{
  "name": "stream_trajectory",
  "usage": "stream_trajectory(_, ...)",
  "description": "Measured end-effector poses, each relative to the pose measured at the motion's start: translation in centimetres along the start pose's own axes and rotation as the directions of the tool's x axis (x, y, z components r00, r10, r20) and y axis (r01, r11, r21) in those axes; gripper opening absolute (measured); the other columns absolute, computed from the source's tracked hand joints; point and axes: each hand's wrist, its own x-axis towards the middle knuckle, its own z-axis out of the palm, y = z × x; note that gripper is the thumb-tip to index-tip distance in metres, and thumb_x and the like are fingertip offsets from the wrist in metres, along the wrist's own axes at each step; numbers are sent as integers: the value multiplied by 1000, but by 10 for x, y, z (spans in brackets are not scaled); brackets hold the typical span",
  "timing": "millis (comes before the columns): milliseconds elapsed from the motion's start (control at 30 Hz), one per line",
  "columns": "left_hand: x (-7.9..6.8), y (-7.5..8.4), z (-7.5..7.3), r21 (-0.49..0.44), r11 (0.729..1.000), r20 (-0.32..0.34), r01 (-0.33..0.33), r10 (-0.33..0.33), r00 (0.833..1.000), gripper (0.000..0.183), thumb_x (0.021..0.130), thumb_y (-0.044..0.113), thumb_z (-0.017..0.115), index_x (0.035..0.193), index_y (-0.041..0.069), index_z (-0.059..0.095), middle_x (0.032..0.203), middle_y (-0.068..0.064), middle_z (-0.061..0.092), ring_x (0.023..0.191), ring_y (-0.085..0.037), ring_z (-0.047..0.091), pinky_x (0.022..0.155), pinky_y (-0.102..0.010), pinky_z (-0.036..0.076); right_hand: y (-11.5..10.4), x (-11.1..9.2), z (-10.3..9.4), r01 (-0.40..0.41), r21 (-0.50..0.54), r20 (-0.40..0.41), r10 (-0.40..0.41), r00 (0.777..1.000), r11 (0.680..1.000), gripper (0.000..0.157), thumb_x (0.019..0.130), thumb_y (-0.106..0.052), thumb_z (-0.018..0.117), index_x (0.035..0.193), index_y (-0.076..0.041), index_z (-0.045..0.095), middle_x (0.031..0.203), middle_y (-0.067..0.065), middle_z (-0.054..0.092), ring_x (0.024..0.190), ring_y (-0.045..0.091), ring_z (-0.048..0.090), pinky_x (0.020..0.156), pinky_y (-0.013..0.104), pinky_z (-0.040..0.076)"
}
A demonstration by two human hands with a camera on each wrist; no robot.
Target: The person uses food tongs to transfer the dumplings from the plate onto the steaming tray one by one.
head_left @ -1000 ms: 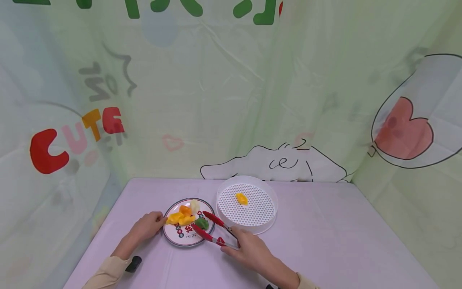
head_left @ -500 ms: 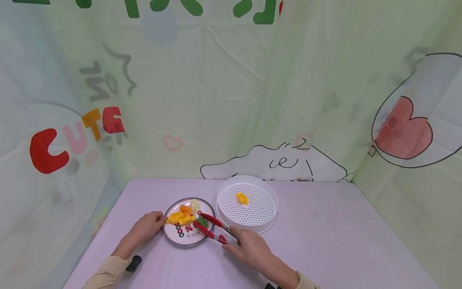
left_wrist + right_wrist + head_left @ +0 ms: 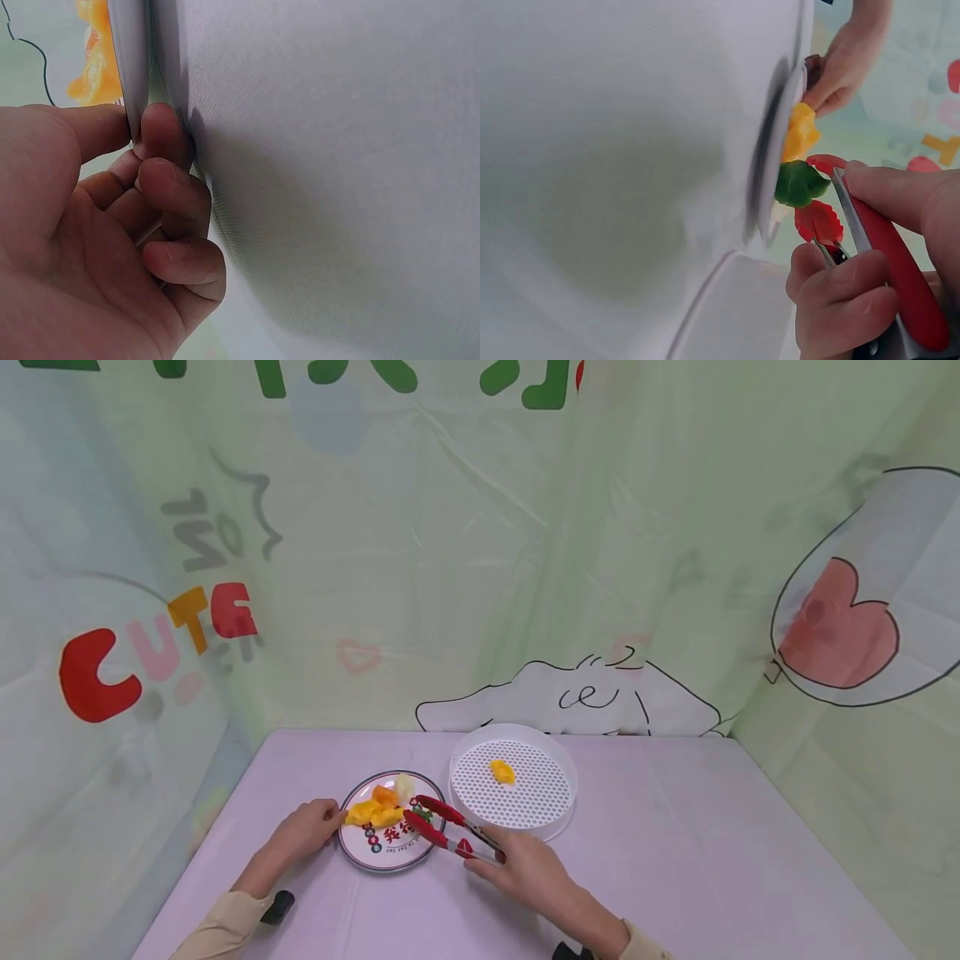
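Observation:
My left hand [image 3: 303, 831] pinches the left rim of a round white plate [image 3: 358, 853] with a dark edge and printed characters; the left wrist view shows thumb above and fingertips below. My right hand [image 3: 531, 870] grips metal tongs [image 3: 427, 830] with red handles and red tips. Their tips stand on either side of a green dumpling-shaped piece [image 3: 801, 184], close over the plate's right part. In the head view the tips partly hide it. Two yellow dumplings [image 3: 363, 812], an orange one [image 3: 386, 797] and a whitish one [image 3: 403, 787] lie on the plate.
Behind and right of the plate stands a round white steamer tray [image 3: 566, 785] with a perforated base and raised wall. One yellow dumpling [image 3: 502, 772] lies in it. Printed curtains [image 3: 480, 568] enclose the pale table [image 3: 675, 860] at the back and sides.
The tong tips have closed in around the green dumpling, which shows less in the head view. My right hand has shifted slightly right. The left hand and plate stay put.

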Motion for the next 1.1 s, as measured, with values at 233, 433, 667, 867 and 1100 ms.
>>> stream_trajectory(233,-1,0,-1,4,1000,2,5,-5,1000,19,101,23,59,90,7,61,71,-4,56,66,-17,51,62,-27,43,4,2,-14,-15,5,-47,15,999,1000,62,83,-49,77,131,-12,64,98,3,70,74,12,54,56,21,47)
stream_trajectory(433,-2,1,-1,-3,1000,1,0,0,1000,19,101,22,59,90,7,61,71,-4,56,67,-17,50,62,-28,43,14,3,-29,-55,-6,-122,54,991,998,64,84,-50,76,133,-10,64,110,5,73,81,13,57,65,27,49)
stream_trajectory(667,-3,1,-2,-5,1000,-1,-6,6,1000,19,100,22,59,89,7,60,71,-4,55,66,-17,50,61,-28,42,29,4,-44,-103,14,-181,103,978,995,63,85,-47,76,135,-10,63,127,11,69,100,20,65,80,38,55)
stream_trajectory(867,-3,1,-1,-3,1000,-3,-15,15,1000,19,100,22,59,88,7,60,70,-4,55,66,-17,50,61,-28,41,44,4,-53,-156,24,-178,158,971,987,69,87,-49,74,139,-7,58,131,19,66,103,29,65,72,34,58)
stream_trajectory(1100,-2,-1,0,-7,1000,-9,-23,23,1000,20,100,22,59,87,8,60,69,-3,55,65,-17,49,61,-29,40,69,6,-66,-186,18,-203,186,961,982,68,91,-45,70,140,1,55,135,25,62,111,36,64,78,40,59)
